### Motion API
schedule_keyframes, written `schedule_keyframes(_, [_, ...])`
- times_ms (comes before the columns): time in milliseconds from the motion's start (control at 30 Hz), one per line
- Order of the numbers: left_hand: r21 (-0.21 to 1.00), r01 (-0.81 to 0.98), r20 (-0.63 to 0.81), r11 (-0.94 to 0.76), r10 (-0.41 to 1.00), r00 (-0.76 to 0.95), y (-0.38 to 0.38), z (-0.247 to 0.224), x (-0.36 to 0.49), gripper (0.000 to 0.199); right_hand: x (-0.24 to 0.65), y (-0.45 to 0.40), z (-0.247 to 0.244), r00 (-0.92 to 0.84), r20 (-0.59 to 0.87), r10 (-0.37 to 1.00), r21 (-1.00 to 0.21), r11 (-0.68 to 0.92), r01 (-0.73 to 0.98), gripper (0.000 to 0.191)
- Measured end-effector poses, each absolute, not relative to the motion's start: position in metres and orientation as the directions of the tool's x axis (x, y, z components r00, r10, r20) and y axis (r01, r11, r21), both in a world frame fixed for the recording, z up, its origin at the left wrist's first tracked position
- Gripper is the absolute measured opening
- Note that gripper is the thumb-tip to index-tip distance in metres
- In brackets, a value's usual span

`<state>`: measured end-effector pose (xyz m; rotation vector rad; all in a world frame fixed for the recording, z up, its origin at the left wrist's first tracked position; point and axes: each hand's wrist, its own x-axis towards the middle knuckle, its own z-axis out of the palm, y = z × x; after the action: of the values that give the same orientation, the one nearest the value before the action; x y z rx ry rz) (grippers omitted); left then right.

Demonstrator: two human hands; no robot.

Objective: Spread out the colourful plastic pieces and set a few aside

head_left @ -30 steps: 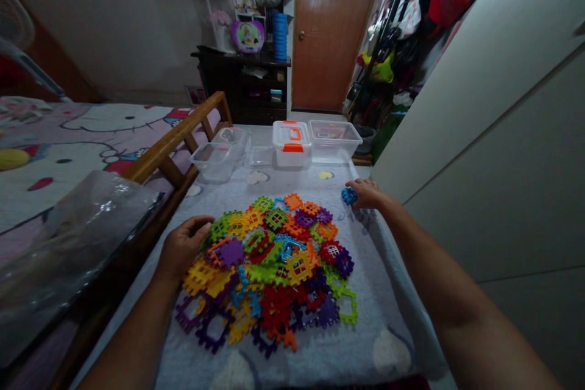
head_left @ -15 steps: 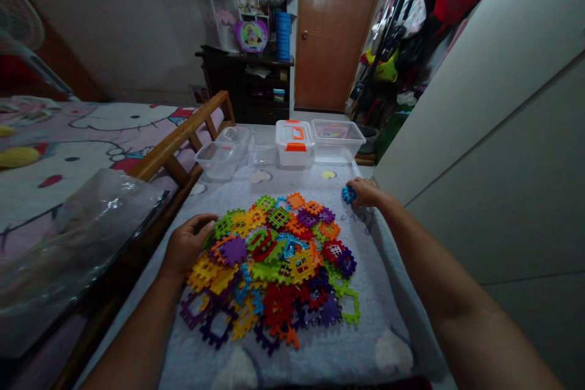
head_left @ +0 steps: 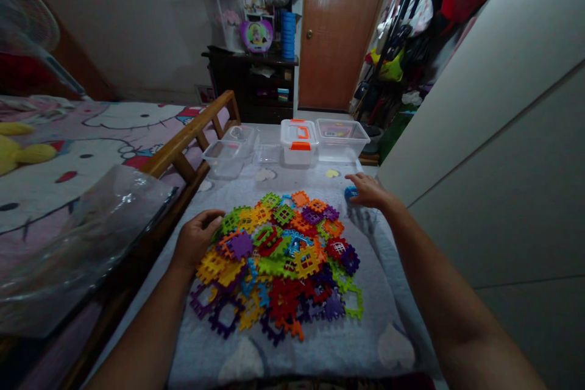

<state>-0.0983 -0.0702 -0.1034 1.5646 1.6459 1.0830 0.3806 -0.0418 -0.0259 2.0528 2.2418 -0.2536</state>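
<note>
The left hand [head_left: 196,237] is held half-open and cupped, with nothing gripped, its fingers laid against the near-left edge of a heap of interlocking plastic waffle blocks [head_left: 278,262] in yellow, green, purple, red and orange. The heap is spread on a pale grey blanket [head_left: 370,311] printed with hearts. The right hand [head_left: 368,191] is held open with its fingers extended, and is not seen closed around anything. A blue waffle block [head_left: 351,193] is placed just under and beside its fingertips, apart from the heap and beyond its far-right edge.

Compared with the frame 0.5 s earlier, less of the blue block is exposed, as more of it is covered by the right hand, and the fingers are stretched out further. The heap is seen slightly further right in the view, but no change in its arrangement can be made out.

Beyond the blanket, 2 clear plastic tubs [head_left: 223,158] are placed on the left, and a white box with orange fittings [head_left: 298,142] and a third clear tub [head_left: 340,140] on the right. A wooden bed rail [head_left: 192,134] is seen at the left, and a wooden door [head_left: 340,30] is seen at the far end.
</note>
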Motion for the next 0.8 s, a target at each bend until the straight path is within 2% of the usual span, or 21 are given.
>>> schedule_keyframes(100, [0.883, 0.467, 0.105, -0.040, 0.988, -0.114, -0.071, -0.100, -0.096, 0.041, 0.346, -0.051, -0.026, -0.246, -0.103, 0.964, -0.251, 0.215, 0.944, 0.060])
schedule_keyframes(167, [0.887, 0.460, 0.102, -0.039, 0.988, -0.113, -0.072, -0.098, -0.094, 0.041, 0.317, -0.054, -0.029, -0.288, -0.097, 0.953, -0.308, 0.247, 0.919, 0.048])
schedule_keyframes(233, [0.893, 0.449, 0.101, -0.036, 0.987, -0.122, -0.073, -0.097, -0.093, 0.041, 0.289, -0.054, -0.032, -0.301, -0.111, 0.947, -0.299, 0.257, 0.919, 0.040])
schedule_keyframes(333, [0.904, 0.427, 0.103, -0.036, 0.986, -0.135, -0.073, -0.096, -0.092, 0.042, 0.262, -0.053, -0.034, -0.251, -0.189, 0.949, -0.222, 0.208, 0.953, 0.032])
schedule_keyframes(533, [0.908, 0.417, 0.098, -0.040, 0.988, -0.118, -0.073, -0.095, -0.092, 0.042, 0.259, -0.064, -0.033, -0.213, -0.219, 0.952, -0.206, 0.169, 0.964, 0.035])
schedule_keyframes(633, [0.905, 0.424, 0.103, -0.046, 0.988, -0.113, -0.073, -0.096, -0.093, 0.041, 0.272, -0.076, -0.033, -0.207, -0.177, 0.962, -0.324, 0.142, 0.935, 0.040])
schedule_keyframes(733, [0.906, 0.420, 0.095, -0.044, 0.990, -0.103, -0.073, -0.097, -0.094, 0.041, 0.290, -0.089, -0.035, -0.127, -0.124, 0.984, -0.495, 0.049, 0.867, 0.042])
schedule_keyframes(800, [0.905, 0.422, 0.097, -0.046, 0.990, -0.100, -0.072, -0.099, -0.094, 0.042, 0.302, -0.096, -0.038, -0.063, -0.096, 0.993, -0.554, 0.000, 0.833, 0.043])
